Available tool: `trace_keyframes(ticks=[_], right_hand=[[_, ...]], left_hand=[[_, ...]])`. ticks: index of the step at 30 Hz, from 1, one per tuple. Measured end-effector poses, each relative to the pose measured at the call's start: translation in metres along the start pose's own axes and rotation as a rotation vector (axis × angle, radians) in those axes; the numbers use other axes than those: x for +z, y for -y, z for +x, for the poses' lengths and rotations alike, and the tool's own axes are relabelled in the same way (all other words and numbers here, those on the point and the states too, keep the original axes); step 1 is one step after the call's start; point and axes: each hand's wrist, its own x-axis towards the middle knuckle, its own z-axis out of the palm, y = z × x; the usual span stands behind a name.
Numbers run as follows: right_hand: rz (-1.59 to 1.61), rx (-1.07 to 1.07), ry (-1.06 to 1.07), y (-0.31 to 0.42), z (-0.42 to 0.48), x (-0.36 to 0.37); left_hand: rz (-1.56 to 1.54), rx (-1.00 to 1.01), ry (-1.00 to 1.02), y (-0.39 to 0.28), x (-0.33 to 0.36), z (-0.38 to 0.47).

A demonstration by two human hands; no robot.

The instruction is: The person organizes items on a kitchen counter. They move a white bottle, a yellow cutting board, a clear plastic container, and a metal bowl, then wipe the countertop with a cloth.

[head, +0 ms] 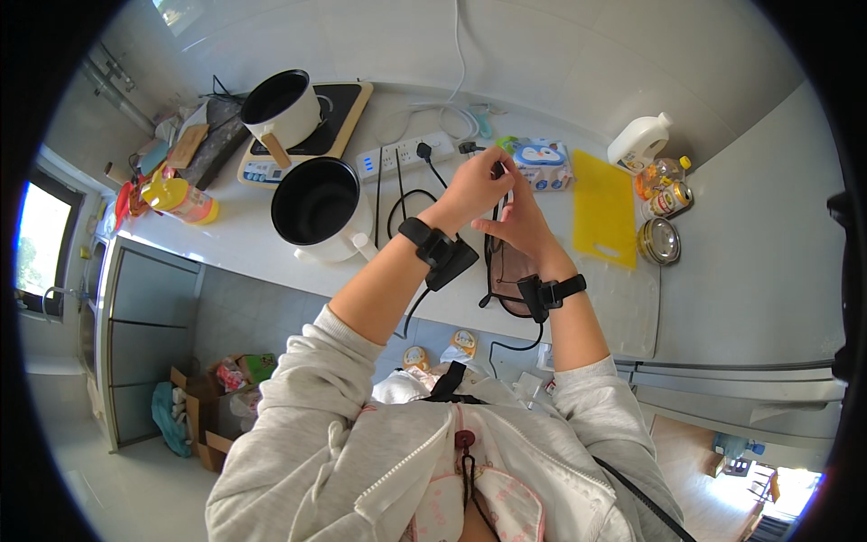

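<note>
My left hand (473,188) pinches a black cable (500,171) above the counter. Close against it, my right hand (520,220) has its fingertips at the same cable and its thumb held apart; its grip is partly hidden. A black plug (467,147) on a short length of cord shows just beyond my left hand. Below my right hand lies a brownish mesh pouch with black trim (509,267), with black cord along its left side. A white power strip (404,154) lies beyond my left forearm, with a black plug (425,150) seated in it.
Left are a white pot with a black interior (318,203) and a wooden-handled pot (281,108) on an induction cooktop (342,115). Right are a wipes pack (542,162), yellow cutting board (603,210), white jug (637,142), can (667,198) and clear plastic tray (626,305). A refrigerator (745,244) borders the counter.
</note>
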Motion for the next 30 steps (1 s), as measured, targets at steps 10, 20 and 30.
trace_keyframes(ticks=[10, 20, 30], right_hand=[[-0.043, -0.008, 0.053, 0.001, 0.005, -0.014], [0.058, -0.03, 0.065, -0.017, 0.015, -0.021], [-0.027, -0.114, -0.017, -0.036, 0.029, -0.019]], left_hand=[[0.02, -0.034, 0.016, -0.001, 0.013, 0.012], [0.077, -0.136, 0.111, -0.01, 0.02, 0.021], [0.11, 0.004, 0.028, -0.013, 0.025, 0.023]])
